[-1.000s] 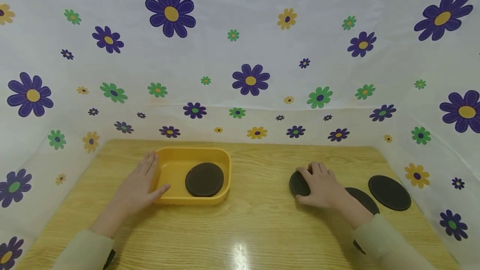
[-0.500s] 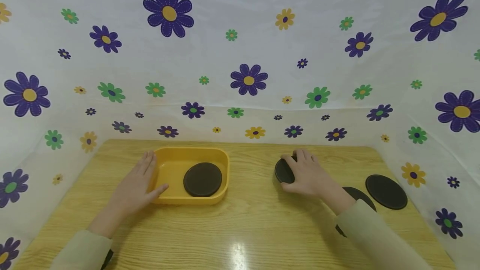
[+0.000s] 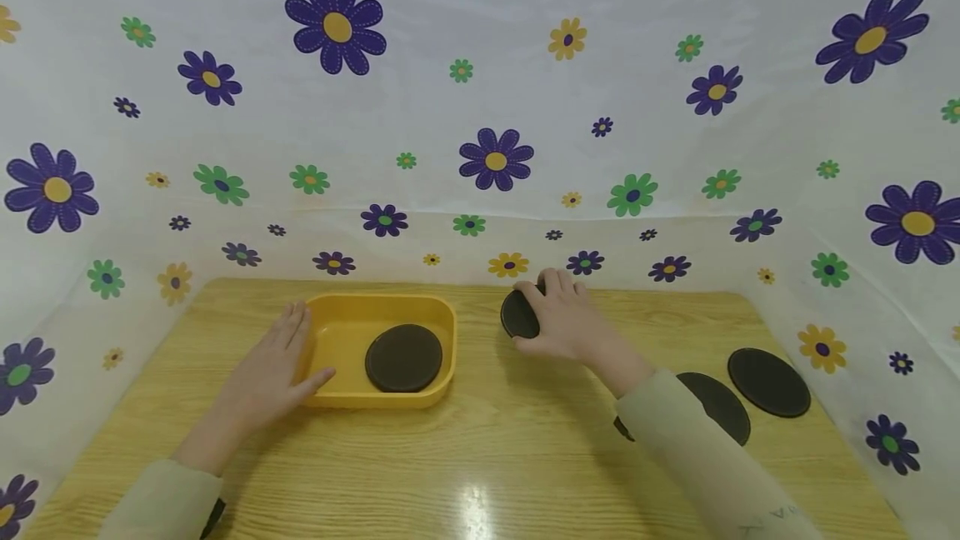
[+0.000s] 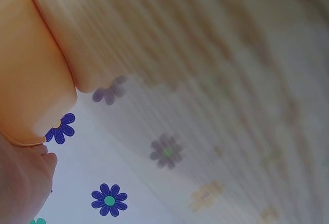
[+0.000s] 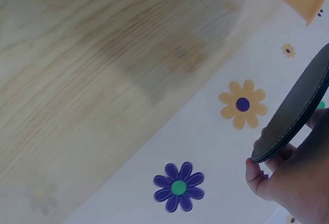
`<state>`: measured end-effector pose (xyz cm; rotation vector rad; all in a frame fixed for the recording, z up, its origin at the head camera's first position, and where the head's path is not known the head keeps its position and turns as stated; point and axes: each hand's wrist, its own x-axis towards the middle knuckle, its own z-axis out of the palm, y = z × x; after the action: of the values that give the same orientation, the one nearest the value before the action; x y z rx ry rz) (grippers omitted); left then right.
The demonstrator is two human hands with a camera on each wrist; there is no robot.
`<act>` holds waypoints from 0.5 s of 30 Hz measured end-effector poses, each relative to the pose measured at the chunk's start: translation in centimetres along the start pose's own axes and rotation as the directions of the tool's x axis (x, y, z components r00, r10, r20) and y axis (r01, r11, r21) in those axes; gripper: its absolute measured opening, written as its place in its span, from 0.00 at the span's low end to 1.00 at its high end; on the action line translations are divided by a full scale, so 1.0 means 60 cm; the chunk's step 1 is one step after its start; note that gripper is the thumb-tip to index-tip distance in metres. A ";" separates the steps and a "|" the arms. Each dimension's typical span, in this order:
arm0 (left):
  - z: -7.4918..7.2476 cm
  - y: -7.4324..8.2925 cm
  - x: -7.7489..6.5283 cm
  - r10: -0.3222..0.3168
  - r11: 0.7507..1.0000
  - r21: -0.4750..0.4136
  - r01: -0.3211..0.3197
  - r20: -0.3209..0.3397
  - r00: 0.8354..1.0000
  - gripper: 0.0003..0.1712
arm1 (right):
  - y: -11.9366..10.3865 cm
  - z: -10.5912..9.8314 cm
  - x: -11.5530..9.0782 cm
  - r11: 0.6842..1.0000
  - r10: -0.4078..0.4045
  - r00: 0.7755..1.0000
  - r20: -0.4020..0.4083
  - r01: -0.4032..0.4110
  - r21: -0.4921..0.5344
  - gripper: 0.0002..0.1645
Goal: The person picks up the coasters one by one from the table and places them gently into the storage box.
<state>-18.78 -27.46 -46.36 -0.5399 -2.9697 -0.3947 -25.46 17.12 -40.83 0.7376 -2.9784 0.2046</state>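
Observation:
My right hand (image 3: 564,319) grips a round black coaster (image 3: 520,314) by its edge, tilted and raised above the table, right of a yellow tray (image 3: 450,332). In the right wrist view this held coaster (image 5: 295,108) shows a stitched rim, with fingertips (image 5: 253,172) at its edge. A second black coaster (image 3: 403,358) is inside the tray, toward its right end. My left hand (image 3: 262,369) rests against the tray's left side, fingers straight and thumb reaching over the near rim. The left wrist view shows the tray's outer wall (image 4: 33,64) beside part of that hand (image 4: 23,183).
Two more black coasters lie on the table at the right: one (image 3: 768,382) fully visible, another (image 3: 716,407) partly behind my right sleeve. A flower-print white cloth (image 3: 420,123) stands around the back and sides of the wooden table (image 3: 390,473).
My right hand has carried its coaster left and away from me, up toward the tray. The left hand and tray have stayed in place. The view has shifted slightly.

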 end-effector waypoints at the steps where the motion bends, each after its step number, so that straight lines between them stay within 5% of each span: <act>1: 0.000 0.000 0.000 0.000 1.000 0.000 0.000 0.000 1.000 0.59 | -0.005 -0.001 0.005 1.000 -0.004 1.000 0.001 0.004 -0.006 0.52; 15: 0.000 0.003 -0.001 -0.010 1.000 0.008 0.010 -0.005 1.000 0.58 | -0.075 -0.009 0.052 0.996 -0.085 0.996 0.025 0.085 0.001 0.52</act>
<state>-18.69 -27.33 -46.33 -0.5232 -2.9692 -0.3843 -26.08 11.83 -39.48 0.8709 -2.9625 0.1916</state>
